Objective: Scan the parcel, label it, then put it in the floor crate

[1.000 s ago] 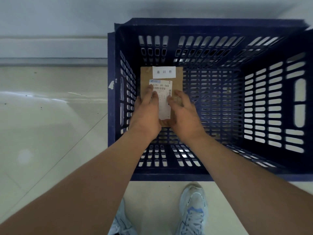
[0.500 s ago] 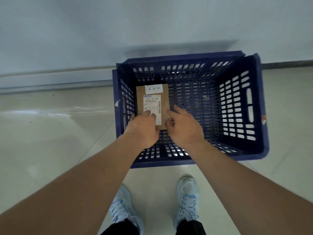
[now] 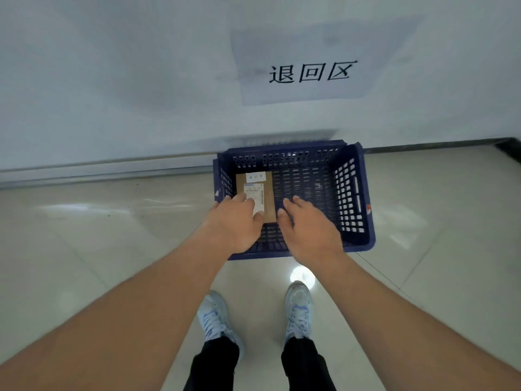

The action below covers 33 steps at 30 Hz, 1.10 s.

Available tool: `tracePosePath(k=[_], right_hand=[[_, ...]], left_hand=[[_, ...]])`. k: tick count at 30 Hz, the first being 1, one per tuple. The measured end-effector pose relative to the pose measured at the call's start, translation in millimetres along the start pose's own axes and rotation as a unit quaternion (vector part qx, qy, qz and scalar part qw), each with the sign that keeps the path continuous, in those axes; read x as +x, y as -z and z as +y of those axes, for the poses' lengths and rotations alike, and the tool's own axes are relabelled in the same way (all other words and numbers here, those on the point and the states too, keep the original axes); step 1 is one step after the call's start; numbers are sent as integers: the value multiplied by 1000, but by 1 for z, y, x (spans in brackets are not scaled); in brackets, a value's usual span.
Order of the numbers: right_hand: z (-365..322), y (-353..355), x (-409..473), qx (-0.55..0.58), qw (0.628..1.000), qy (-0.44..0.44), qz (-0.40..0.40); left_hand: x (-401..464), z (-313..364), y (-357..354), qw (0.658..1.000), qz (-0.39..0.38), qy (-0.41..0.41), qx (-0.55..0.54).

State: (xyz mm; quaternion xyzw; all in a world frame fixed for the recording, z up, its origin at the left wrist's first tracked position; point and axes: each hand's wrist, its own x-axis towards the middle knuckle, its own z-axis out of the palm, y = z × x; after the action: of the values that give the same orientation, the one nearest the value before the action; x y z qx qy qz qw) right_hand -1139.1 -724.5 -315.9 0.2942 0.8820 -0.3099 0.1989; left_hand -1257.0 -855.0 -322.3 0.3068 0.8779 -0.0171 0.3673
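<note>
A flat brown parcel (image 3: 269,197) lies on the bottom of the dark blue slatted floor crate (image 3: 363,210), against its left wall. It carries a small white label at its far end and a larger barcode label below that. My left hand (image 3: 235,221) hovers over the parcel's near left corner with its fingers apart. My right hand (image 3: 308,228) is to the right of the parcel, fingers spread, holding nothing. Both hands are above the crate's near rim and hide the parcel's near edge.
The crate stands on a glossy tiled floor against a pale wall. A paper sign (image 3: 310,71) with black characters hangs on the wall above it. My two white shoes (image 3: 298,309) are on the floor just in front of the crate.
Both hands have let go of the parcel and pulled up and back from it. The view has risen, so the crate looks smaller and the wall sign has come into view.
</note>
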Motion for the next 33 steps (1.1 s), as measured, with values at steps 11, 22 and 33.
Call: tracePosePath(k=[11, 22, 33], right_hand=[[-73, 153, -147, -48, 995, 47, 72], [-137, 246, -276, -65, 975, 41, 207], [-177, 306, -450, -130, 924, -55, 354]], left_hand=[[-169, 66, 129, 998, 49, -30, 31], [-297, 96, 234, 983, 127, -99, 84], [-452, 153, 307, 935, 214, -246, 142]])
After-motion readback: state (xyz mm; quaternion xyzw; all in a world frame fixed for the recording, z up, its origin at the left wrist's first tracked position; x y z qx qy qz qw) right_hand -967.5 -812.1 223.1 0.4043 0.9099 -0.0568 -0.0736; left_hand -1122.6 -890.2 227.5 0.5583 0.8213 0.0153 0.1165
